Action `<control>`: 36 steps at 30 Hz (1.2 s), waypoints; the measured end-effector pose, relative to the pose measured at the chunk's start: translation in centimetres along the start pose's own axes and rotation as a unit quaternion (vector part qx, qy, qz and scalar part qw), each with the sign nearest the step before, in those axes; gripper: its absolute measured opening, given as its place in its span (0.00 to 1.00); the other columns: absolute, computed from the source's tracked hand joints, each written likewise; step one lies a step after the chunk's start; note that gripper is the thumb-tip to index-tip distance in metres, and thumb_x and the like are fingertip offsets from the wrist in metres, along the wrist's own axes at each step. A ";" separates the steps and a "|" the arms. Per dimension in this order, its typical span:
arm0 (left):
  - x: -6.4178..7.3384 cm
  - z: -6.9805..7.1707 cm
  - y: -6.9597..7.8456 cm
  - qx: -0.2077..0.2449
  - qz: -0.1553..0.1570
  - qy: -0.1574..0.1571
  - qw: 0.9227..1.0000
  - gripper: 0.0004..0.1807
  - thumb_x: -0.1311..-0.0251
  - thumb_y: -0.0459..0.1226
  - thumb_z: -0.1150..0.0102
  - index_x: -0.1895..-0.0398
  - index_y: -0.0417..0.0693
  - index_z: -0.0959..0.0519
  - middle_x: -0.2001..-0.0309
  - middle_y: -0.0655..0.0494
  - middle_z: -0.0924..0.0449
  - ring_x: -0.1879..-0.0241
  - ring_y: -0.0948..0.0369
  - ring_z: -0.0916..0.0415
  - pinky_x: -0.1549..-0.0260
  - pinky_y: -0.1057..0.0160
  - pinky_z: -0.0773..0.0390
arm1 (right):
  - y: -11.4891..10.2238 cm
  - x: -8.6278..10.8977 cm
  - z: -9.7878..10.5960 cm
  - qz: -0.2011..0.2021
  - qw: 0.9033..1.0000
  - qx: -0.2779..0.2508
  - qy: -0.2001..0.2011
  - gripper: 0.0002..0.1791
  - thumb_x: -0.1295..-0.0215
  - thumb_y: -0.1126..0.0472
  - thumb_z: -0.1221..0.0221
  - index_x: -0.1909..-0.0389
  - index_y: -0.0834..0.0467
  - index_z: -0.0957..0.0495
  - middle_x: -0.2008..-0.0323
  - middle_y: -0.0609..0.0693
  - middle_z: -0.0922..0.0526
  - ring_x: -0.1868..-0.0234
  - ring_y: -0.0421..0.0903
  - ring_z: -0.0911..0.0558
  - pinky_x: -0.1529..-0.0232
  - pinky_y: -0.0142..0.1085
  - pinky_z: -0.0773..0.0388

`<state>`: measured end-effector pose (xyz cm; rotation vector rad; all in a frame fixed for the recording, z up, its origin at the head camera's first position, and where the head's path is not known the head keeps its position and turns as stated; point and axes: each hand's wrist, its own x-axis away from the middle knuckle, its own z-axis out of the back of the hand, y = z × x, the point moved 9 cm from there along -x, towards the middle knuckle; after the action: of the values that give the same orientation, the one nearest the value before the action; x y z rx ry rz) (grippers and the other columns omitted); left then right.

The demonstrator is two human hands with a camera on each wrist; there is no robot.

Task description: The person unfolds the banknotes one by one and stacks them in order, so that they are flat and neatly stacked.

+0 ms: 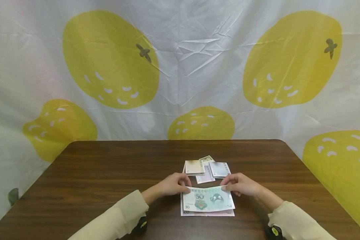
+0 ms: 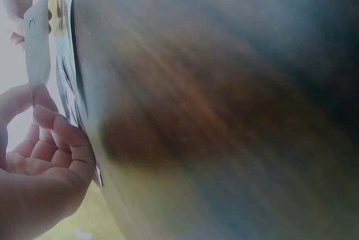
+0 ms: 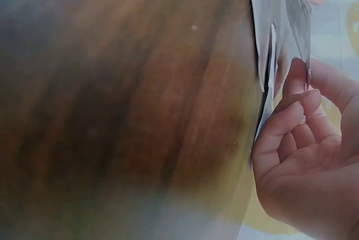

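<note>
Tabletop [image 1: 93, 180] spreads broadly left of the left hand [image 1: 172, 184], which pinches the green 50 note [image 1: 208, 200] by its upper left corner. Its long axis runs from hand to hand, print upright, over a pinkish note [image 1: 208, 214]; notes, some folded [image 1: 194, 166], lie beyond. The right hand [image 1: 244, 184] pinches the opposite upper corner, nearer the tabletop's right edge.

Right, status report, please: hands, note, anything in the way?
Left hand, right hand: pinching green 50 note by its far edge. Pinkish note partly covered beneath. Other notes just beyond, not covering it.
</note>
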<state>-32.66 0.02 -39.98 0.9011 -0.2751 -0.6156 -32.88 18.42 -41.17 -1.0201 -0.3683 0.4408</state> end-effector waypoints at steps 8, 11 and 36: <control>0.0 -0.1 -0.1 -0.078 0.000 0.005 0.997 0.06 0.54 0.33 0.38 0.73 0.46 0.25 0.83 0.62 0.32 0.82 0.67 0.37 0.81 0.69 0.38 | -0.1 -0.2 -0.7 0.027 1.000 0.010 -0.014 0.08 0.46 0.64 0.41 0.68 0.65 0.23 0.85 0.45 0.31 0.87 0.37 0.36 0.87 0.26 0.39; -0.1 -0.1 0.0 -0.099 -0.007 0.008 0.995 0.06 0.54 0.34 0.37 0.74 0.47 0.25 0.84 0.62 0.33 0.83 0.68 0.37 0.82 0.70 0.38 | -0.3 -0.2 -0.8 0.034 0.999 0.020 -0.014 0.07 0.47 0.65 0.41 0.69 0.65 0.23 0.85 0.46 0.31 0.87 0.37 0.36 0.87 0.26 0.39; 0.1 -0.8 0.4 -0.181 -0.015 0.007 0.983 0.09 0.56 0.36 0.36 0.74 0.47 0.28 0.84 0.63 0.34 0.83 0.67 0.37 0.82 0.69 0.37 | -0.7 -0.2 -0.6 0.027 0.986 0.158 0.039 0.06 0.52 0.65 0.36 0.75 0.58 0.25 0.82 0.45 0.30 0.84 0.40 0.33 0.86 0.31 0.36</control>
<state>-32.07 0.63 -40.12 0.5596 -0.1299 -0.6617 -32.66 17.55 -40.86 -0.7366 -0.1918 0.4888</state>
